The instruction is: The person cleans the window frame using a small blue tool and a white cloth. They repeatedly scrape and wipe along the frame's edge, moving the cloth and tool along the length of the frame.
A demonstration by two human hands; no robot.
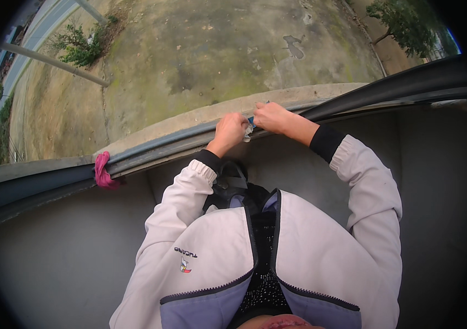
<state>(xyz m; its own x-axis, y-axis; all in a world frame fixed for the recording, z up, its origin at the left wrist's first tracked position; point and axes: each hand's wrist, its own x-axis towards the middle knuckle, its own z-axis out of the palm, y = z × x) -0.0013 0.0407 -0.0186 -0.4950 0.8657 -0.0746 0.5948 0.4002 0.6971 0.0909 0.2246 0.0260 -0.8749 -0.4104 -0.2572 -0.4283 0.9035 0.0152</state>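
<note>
Both hands are close together over the metal window track (176,140). My left hand (230,131) is closed, its fingertips against a small crumpled whitish piece (248,132) that looks like cloth or tissue. Just right of it, my right hand (273,117) is closed in a pinch around a small blue object (251,120). Most of that blue object is hidden by the fingers, so its kind cannot be made out. Further left, a pink cloth (103,171) hangs draped over the track.
Dark window frames (403,88) stand at both ends of the track. Beyond the concrete ledge (189,118) lies a stained concrete yard (189,60) far below, with posts and shrubs. A grey wall (69,236) is under the sill. Something dark (231,178) is below my hands.
</note>
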